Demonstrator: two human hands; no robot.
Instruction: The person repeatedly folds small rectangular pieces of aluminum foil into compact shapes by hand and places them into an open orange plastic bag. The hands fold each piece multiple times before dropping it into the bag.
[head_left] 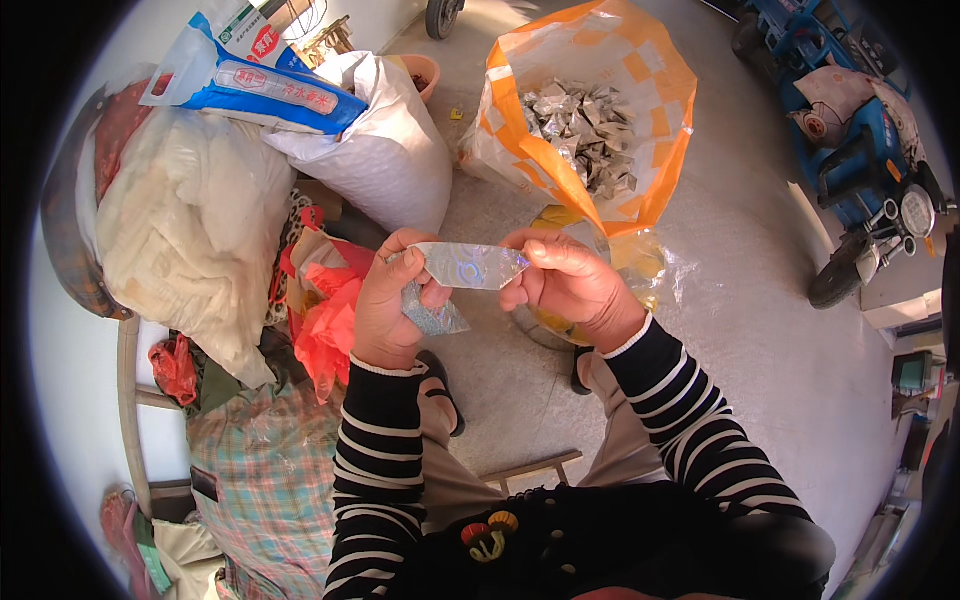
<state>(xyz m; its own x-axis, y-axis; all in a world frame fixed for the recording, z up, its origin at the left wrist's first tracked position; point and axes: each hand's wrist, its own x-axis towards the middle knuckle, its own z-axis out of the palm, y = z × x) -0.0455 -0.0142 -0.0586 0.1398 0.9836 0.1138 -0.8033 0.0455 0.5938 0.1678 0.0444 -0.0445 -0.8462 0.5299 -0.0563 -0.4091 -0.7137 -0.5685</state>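
A strip of shiny silver holographic foil paper (478, 266) is stretched level between my two hands. My left hand (388, 295) grips its left end between thumb and fingers. Below the strip, a glittery wad of similar foil (432, 312) sticks out from that same palm; how many sheets it has I cannot tell. My right hand (575, 280) pinches the other end, which tapers toward the fingertips. Just beyond my hands stands an orange-and-white checked bag (645, 190), its mouth wide, with many folded silver foil pieces (585, 130) inside.
To the left are a white woven sack (385, 140) with a blue plastic bag (270, 90) on top, a cream cloth bundle (185, 230), red plastic bags (330, 320) and plaid fabric (265, 450). A blue three-wheeled vehicle (860, 170) stands at right. Yellowish clear plastic (640, 262) lies behind my right hand.
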